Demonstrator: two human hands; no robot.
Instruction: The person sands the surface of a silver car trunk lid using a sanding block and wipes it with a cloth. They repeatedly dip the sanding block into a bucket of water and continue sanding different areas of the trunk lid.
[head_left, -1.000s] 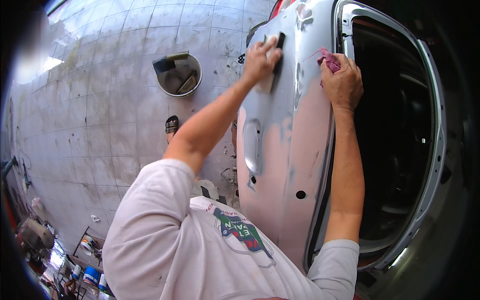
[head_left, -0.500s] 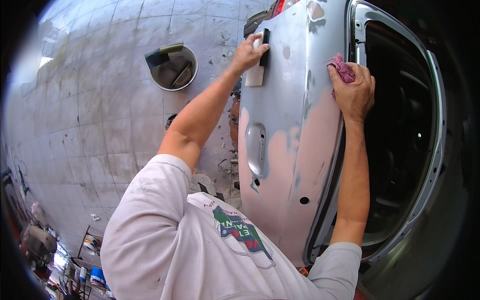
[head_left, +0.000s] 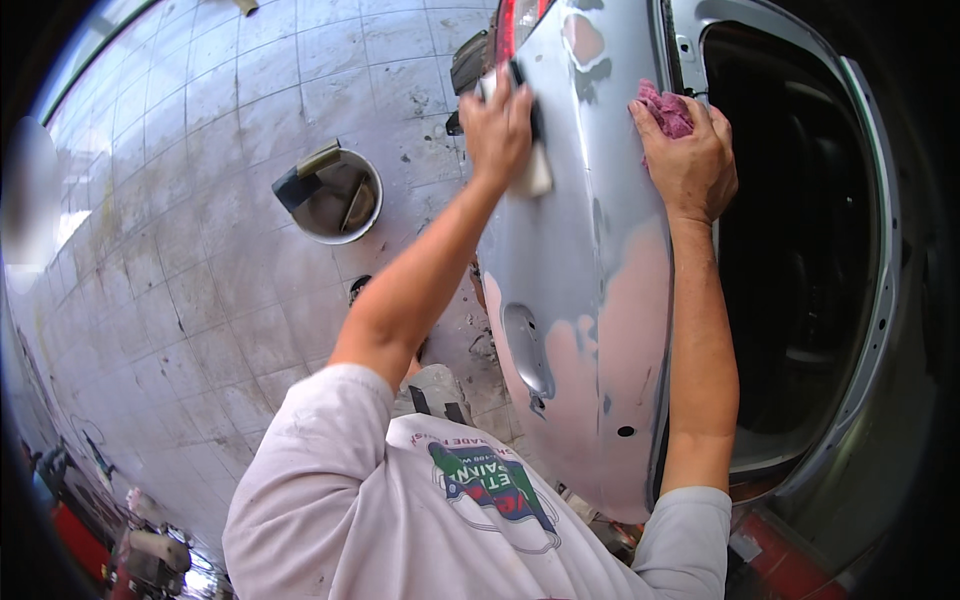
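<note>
My left hand (head_left: pixel 498 135) is closed over a long sanding block (head_left: pixel 538 177), whose pale body and black edge show on either side of the fingers. Slightly blurred, the block rests against the grey car body panel (head_left: pixel 560 240) near its outer edge, below the red tail light (head_left: pixel 520 22). My right hand (head_left: pixel 692 165) grips a crumpled pink cloth (head_left: pixel 664 112) at the panel's upper edge, beside the window opening. A broad pink patch (head_left: pixel 635 330) covers the nearer part of the panel, around a recessed door handle area (head_left: pixel 527 345).
On the tiled floor (head_left: pixel 220 290) to the left stands a round bucket (head_left: pixel 379 195) with a dark flat piece (head_left: pixel 296 188) across its rim. A dark window opening (head_left: pixel 790 230) lies to the right. Assorted shop items (head_left: pixel 150 550) fill the lower left.
My left hand has shifted with the sanding block, which now slants with its lower end rightward. My right hand still holds the cloth at the panel edge. The whole view has turned slightly.
</note>
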